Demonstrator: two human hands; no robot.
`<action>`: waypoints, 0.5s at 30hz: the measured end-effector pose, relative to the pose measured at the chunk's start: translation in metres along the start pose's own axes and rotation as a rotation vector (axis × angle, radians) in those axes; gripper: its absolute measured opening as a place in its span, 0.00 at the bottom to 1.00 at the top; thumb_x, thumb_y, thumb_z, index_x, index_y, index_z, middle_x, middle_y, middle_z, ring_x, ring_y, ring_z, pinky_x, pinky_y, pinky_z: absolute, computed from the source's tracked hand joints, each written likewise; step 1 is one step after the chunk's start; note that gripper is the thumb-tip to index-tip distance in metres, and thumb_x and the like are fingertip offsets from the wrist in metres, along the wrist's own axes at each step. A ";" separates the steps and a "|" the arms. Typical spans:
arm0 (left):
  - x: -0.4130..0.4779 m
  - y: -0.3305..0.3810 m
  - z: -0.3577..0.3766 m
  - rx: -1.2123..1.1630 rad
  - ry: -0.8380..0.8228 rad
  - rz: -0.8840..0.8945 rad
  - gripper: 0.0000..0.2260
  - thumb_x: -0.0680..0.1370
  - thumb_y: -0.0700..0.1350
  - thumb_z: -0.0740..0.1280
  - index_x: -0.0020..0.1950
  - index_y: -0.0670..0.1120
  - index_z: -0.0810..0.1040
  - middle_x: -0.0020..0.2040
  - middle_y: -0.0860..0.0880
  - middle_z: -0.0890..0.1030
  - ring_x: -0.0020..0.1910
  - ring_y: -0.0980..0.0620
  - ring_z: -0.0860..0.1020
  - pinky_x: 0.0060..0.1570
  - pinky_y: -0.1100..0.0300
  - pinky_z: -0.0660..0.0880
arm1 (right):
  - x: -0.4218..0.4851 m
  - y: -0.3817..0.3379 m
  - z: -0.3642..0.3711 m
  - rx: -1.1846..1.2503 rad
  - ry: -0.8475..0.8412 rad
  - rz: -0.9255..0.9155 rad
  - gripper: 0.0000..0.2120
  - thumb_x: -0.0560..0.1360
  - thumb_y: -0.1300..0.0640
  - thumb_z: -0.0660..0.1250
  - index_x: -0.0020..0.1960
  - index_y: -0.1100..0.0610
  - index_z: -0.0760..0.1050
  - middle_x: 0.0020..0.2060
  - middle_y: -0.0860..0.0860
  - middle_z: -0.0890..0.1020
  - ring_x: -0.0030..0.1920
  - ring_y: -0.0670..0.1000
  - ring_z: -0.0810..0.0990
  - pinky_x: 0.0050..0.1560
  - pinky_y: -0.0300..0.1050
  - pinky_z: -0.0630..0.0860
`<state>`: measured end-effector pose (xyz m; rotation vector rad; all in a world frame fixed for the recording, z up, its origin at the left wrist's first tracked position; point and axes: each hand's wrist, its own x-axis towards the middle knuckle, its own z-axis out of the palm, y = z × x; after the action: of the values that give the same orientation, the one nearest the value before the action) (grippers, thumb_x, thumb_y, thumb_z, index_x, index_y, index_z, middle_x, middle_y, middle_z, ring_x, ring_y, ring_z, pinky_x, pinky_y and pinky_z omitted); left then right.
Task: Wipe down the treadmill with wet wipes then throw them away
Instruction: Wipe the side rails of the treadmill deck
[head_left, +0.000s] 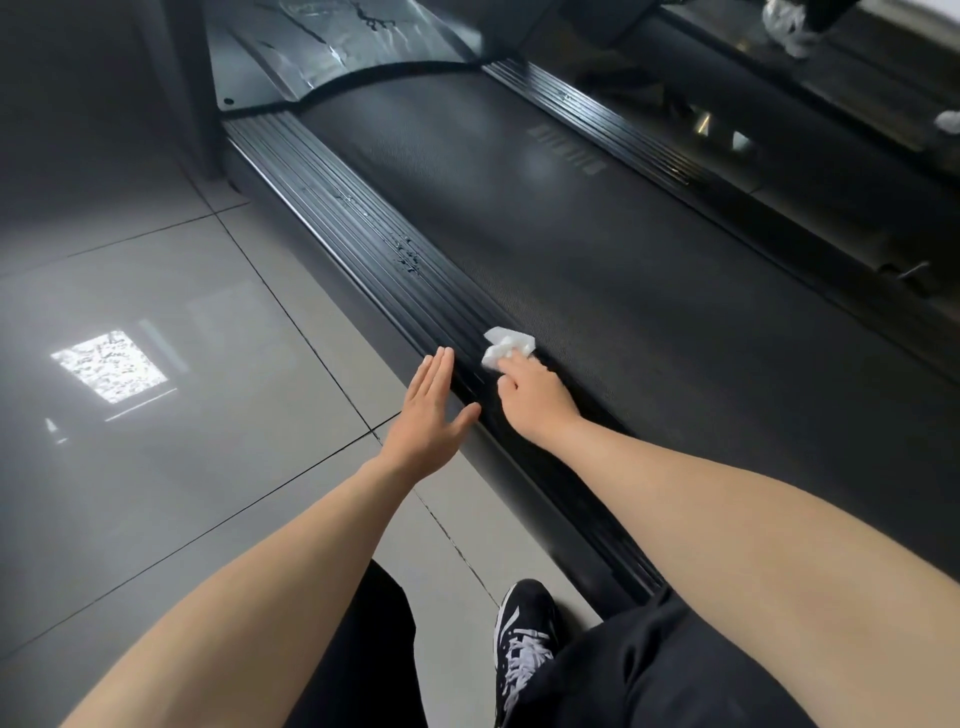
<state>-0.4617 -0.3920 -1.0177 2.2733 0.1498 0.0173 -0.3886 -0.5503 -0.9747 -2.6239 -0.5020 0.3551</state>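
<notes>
The treadmill's black belt (597, 249) runs diagonally from the upper left to the lower right, with a ribbed side rail (363, 218) along its left edge. A crumpled white wet wipe (506, 345) lies on the seam between rail and belt. My right hand (535, 397) grips the wipe with curled fingers and presses it down there. My left hand (434, 410) hovers flat, fingers straight, over the outer edge of the rail, holding nothing. Water droplets (408, 254) sit on the rail farther up.
Glossy grey floor tiles (156, 338) spread to the left of the treadmill. My black-and-white shoe (524, 639) stands on the floor beside the rail's near end. Crumpled white material (789, 26) lies at the top right beyond the far rail (597, 119).
</notes>
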 end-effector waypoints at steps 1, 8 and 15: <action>0.000 0.001 -0.001 -0.080 0.007 -0.007 0.35 0.83 0.50 0.65 0.84 0.49 0.48 0.83 0.54 0.51 0.81 0.57 0.45 0.80 0.56 0.48 | -0.005 -0.006 0.004 0.018 -0.025 -0.075 0.18 0.83 0.58 0.54 0.71 0.55 0.72 0.71 0.55 0.72 0.69 0.57 0.70 0.66 0.52 0.69; -0.016 0.006 0.008 -0.234 0.441 -0.061 0.22 0.82 0.38 0.64 0.76 0.48 0.70 0.71 0.52 0.72 0.69 0.55 0.66 0.69 0.61 0.63 | -0.013 -0.015 0.024 -0.091 -0.066 -0.329 0.18 0.82 0.58 0.54 0.66 0.56 0.77 0.63 0.51 0.78 0.65 0.52 0.73 0.64 0.55 0.75; -0.012 0.021 0.039 -0.728 0.439 -0.240 0.13 0.85 0.46 0.60 0.70 0.51 0.72 0.61 0.51 0.78 0.61 0.56 0.77 0.62 0.61 0.74 | -0.012 -0.018 0.011 -0.042 -0.047 -0.380 0.07 0.78 0.65 0.62 0.50 0.58 0.77 0.53 0.51 0.76 0.51 0.53 0.75 0.53 0.56 0.76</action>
<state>-0.4691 -0.4367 -1.0269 1.4867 0.5503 0.3832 -0.4081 -0.5360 -0.9739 -2.4905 -1.0123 0.2837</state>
